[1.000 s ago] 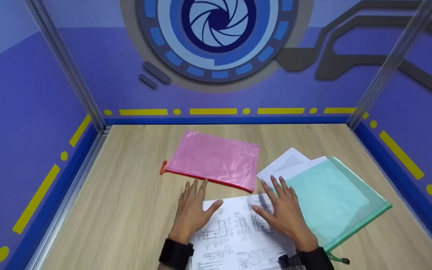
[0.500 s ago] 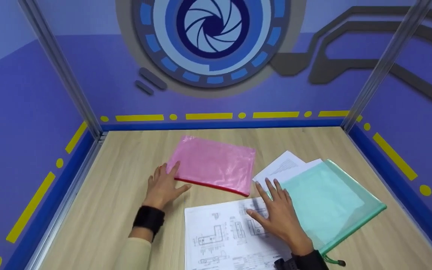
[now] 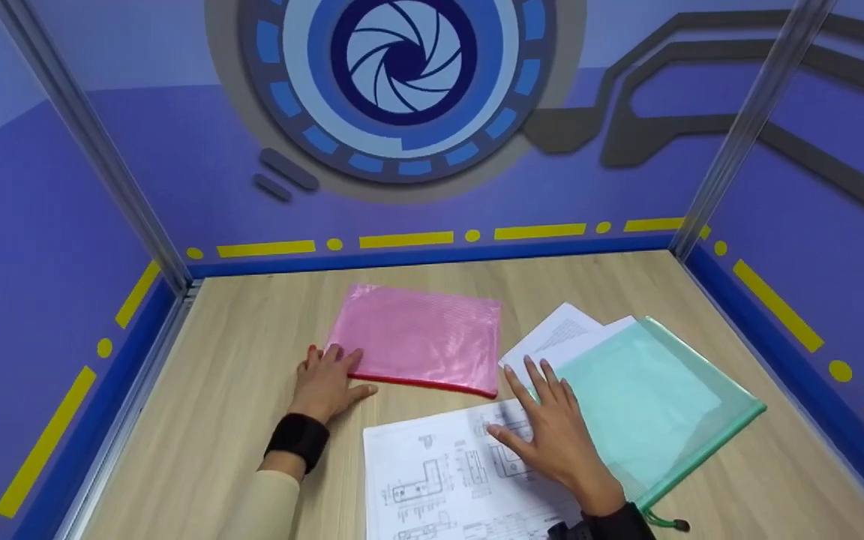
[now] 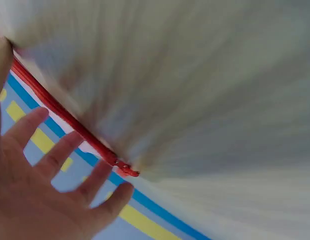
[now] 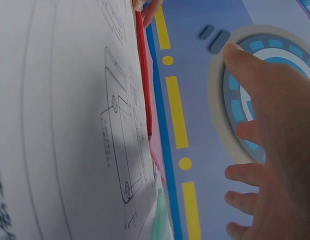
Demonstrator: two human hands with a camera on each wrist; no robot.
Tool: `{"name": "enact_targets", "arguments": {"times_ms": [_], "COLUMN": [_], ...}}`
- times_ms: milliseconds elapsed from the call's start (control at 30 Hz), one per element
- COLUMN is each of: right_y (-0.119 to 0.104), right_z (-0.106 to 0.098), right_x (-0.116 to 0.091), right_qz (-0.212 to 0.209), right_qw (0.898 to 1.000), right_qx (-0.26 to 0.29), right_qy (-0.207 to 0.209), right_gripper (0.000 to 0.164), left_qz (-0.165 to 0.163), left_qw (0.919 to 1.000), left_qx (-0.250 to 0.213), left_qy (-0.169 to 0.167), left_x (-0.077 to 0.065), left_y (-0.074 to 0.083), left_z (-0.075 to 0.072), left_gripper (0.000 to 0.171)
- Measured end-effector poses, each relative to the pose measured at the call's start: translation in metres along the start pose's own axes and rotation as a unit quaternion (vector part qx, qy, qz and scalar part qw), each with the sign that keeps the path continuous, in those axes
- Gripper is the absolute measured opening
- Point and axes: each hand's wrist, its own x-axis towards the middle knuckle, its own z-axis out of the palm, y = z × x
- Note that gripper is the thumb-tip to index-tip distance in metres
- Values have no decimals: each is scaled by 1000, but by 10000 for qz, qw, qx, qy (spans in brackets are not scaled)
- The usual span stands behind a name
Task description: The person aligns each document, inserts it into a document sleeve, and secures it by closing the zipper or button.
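The person's left hand (image 3: 323, 386) is reaching over the near left corner of the pink pouch (image 3: 424, 337), its fingers relaxed and standing apart, none of them wrapped round anything. In the left wrist view those fingers are spreading along the red zipper (image 4: 65, 112); whether the fingertips are pressing on the pouch, one cannot tell. The pouch is lying flat toward the far side of the wooden table (image 3: 214, 360), its zipper edge facing the person. Nearer the person, the printed drawing sheets (image 3: 432, 487) are lying just in front of it, running out of the head view at the bottom. The right hand (image 3: 556, 435) is hanging over the right part of these sheets with fingers spread and holding nothing; contact with the paper is not clear. To its right a green pouch (image 3: 672, 412) is lying at a slant, and white papers (image 3: 556, 337) are showing past its far left edge; whether they are sitting inside it or under it cannot be told. A green cord (image 3: 664, 521) is trailing from its near corner. Both wrists are wearing black bands (image 3: 297, 441), and a pale sleeve (image 3: 263, 510) is covering the left forearm.
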Motion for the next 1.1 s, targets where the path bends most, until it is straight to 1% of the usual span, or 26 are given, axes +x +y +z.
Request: {"name": "enact_targets", "arguments": {"times_ms": [100, 200, 267, 367, 400, 433, 567, 733, 800, 900, 1000, 1033, 1100], "right_y": [1, 1, 1, -1, -1, -2, -2, -2, -2, -2, -2, -3, -3], "right_z": [0, -1, 0, 1, 2, 2, 2, 3, 3, 3, 3, 3, 3], "right_x": [-1, 2, 2, 0, 0, -1, -2, -2, -3, -4, -4, -4, -3], "right_qz": [61, 129, 129, 51, 22, -6, -57, -195, -259, -305, -291, -280, -273], "right_qw": [9999, 9998, 9998, 10000, 10000, 10000, 9999, 9997, 9995, 9992, 9992, 9992, 9993], "right_qx": [18, 53, 61, 81, 76, 82, 106, 140, 147, 123, 109, 94, 77], "right_qy": [-113, -152, -108, -28, -18, -10, -49, -73, -128, -230, -250, -259, -253], "right_gripper": [89, 89, 89, 88, 88, 87, 87, 88, 89, 90, 91, 92, 92], "left_qz": [110, 369, 591, 901, 989, 1085, 1463, 1795, 1965, 2252, 2380, 2386, 2390], "left_qw": [9975, 9904, 9844, 9762, 9741, 9719, 9634, 9503, 9418, 9248, 9104, 9081, 9062], "left_qx": [646, 1171, 1394, 1595, 1656, 1725, 1946, 2304, 2524, 2936, 3284, 3344, 3387], "left_qy": [269, 638, 901, 1165, 1178, 1177, 1121, 1076, 1033, 887, 821, 816, 830], "left_x": [-1, 2, 3, 1, -1, -3, -6, -3, -2, 0, 2, 3, 5], "left_y": [8, 15, 16, 14, 13, 13, 13, 14, 14, 14, 14, 14, 13], "left_z": [1, 2, 6, 12, 14, 15, 16, 12, 10, 10, 11, 10, 9], "left_gripper": [65, 55, 48, 33, 27, 25, 35, 16, 12, 8, 6, 7, 9]}}
